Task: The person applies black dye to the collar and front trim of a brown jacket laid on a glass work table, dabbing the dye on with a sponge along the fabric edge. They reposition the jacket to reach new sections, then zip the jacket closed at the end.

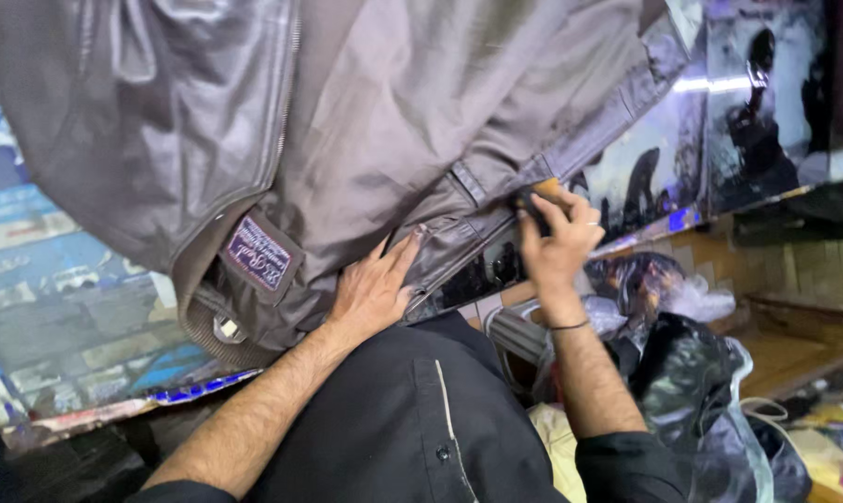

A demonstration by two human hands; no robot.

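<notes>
Leather of the grey-brown jacket (366,121) lies spread on the printed tabletop (58,307). My left hand (373,291) presses flat, fingers open, pinning the hem, while my right hand (557,233) closes around a small dark brush with a tan back (538,197) at the edge.

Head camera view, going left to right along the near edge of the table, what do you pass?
Printed table cover → jacket's woven label → left hand flat on the brown leather jacket → right hand gripping a small dark tool → black plastic bags.

One leather jacket (347,112), one brush (536,200), two hands (370,293)
</notes>
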